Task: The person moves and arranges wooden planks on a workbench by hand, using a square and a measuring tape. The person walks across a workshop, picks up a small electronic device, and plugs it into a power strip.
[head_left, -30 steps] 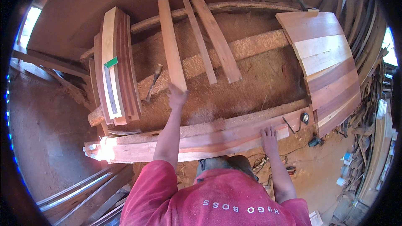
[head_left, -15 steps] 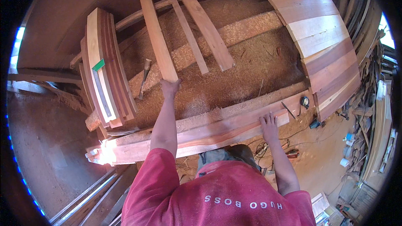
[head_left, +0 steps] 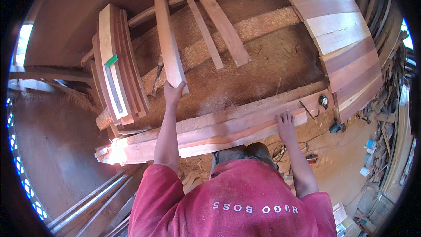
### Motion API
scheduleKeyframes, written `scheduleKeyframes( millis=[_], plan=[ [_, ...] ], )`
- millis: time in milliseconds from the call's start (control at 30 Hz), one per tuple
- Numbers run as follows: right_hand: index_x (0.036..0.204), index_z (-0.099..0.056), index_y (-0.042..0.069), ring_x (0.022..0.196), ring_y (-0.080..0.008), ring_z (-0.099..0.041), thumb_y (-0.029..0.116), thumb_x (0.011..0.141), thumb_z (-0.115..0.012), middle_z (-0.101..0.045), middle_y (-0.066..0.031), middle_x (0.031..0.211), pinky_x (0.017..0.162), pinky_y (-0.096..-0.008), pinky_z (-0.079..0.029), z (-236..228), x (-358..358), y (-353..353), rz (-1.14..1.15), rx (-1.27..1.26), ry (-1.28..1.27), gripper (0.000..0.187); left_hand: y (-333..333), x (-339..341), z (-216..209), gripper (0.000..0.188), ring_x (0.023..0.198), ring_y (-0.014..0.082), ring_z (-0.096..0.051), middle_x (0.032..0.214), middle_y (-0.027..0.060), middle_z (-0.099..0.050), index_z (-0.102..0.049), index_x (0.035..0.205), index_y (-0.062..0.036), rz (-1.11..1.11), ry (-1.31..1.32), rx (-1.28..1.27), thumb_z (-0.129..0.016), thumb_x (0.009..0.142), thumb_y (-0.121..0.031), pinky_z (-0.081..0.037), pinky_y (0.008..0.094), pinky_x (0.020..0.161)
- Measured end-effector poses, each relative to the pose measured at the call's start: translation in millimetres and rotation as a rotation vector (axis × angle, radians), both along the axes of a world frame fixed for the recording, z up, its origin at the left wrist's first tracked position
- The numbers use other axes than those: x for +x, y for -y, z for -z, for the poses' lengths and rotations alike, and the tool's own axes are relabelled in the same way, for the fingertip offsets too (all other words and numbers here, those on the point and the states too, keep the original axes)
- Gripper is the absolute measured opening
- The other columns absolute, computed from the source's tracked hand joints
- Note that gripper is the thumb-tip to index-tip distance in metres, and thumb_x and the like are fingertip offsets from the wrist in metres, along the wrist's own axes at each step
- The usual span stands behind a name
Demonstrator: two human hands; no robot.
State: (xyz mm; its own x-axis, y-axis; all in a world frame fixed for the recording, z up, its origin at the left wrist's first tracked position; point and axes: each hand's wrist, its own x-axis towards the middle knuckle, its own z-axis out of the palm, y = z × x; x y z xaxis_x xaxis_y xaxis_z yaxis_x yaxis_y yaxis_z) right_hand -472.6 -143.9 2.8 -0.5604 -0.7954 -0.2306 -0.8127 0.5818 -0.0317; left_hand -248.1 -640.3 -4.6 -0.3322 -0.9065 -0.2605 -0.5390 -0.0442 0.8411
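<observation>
My left hand is closed around the near end of a wooden board, whose far end rests on a rail at the back. The board's side edge shows now. My right hand lies with fingers stretched over the right end of a long reddish plank at the near edge of the bench. Left of the held board lies a chisel-like tool, partly hidden by it. A narrow strip and another board lie to its right.
Stacked boards at the left carry a try square with a green part. Joined boards slope at the right. A tape measure and a thin dark tool lie near my right hand. Sawdust covers the middle.
My left hand has tilted the board, so more of its side edge shows, and its thumb has come round the right side. My right hand stays on the plank. The view has shifted slightly.
</observation>
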Motion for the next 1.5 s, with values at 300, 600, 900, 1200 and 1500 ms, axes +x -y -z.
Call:
scheduleKeyframes(
  millis=[300,600,900,1200,1500],
  plan=[
    [0.137,-0.045,0.007,0.142,-0.0449,-0.029,0.009,0.072,-0.075,-0.044,-0.0211,0.14,0.116,-0.0609,-0.025,-6,-4,-4,-0.091,0.035,0.05,0.072,-8,3,17,0.089,0.104,0.0435,-0.066,0.109,0.0298,-0.066,-0.048,0.118,0.0048,0.039,0.364,-0.096,-0.088,0.062,-0.052,-0.053,0.0484,0.087],
    [0.143,-0.041,0.011,0.144,-0.0455,-0.026,0.021,0.067,-0.084,-0.039,-0.023,0.148,0.12,-0.0535,-0.024,-8,-22,-7,-0.103,0.23,0.199,0.088,-59,-70,32,0.104,0.13,0.0476,-0.045,0.138,0.0293,-0.048,-0.039,0.143,-0.0005,-0.032,0.388,-0.409,-0.083,0.068,-0.058,-0.041,0.0531,0.106],
    [0.148,-0.038,0.012,0.147,-0.0463,-0.021,0.037,0.069,-0.082,-0.028,-0.0249,0.157,0.12,-0.0527,-0.023,-50,13,6,-0.047,0.137,0.243,0.093,-59,-212,18,0.1,0.122,0.0475,-0.054,0.137,0.0324,-0.047,-0.027,0.148,0.0001,0.142,0.172,0.065,-0.08,0.074,-0.04,-0.049,0.0496,0.1],
    [0.135,-0.054,0.009,0.142,-0.0436,-0.032,0.027,0.072,-0.08,-0.046,-0.0205,0.145,0.116,-0.0548,-0.027,-69,66,-83,0.295,-0.219,0.23,0.071,-14,-167,17,0.075,0.093,0.0282,-0.071,0.105,0.0238,-0.07,-0.058,0.117,0.013,-0.091,-0.117,0.373,-0.084,0.072,-0.041,-0.056,0.0369,0.08],
    [0.127,-0.061,0.005,0.129,-0.04,-0.046,0.019,0.079,-0.076,-0.054,-0.0184,0.136,0.111,-0.0489,-0.035,-77,69,-107,0.415,-0.366,0.186,0.052,-90,-66,-17,0.069,0.099,0.028,-0.069,0.109,0.02,-0.07,-0.059,0.122,0.0077,0.08,-0.234,0.106,-0.085,0.077,-0.039,-0.054,0.0382,0.085]
  ],
)
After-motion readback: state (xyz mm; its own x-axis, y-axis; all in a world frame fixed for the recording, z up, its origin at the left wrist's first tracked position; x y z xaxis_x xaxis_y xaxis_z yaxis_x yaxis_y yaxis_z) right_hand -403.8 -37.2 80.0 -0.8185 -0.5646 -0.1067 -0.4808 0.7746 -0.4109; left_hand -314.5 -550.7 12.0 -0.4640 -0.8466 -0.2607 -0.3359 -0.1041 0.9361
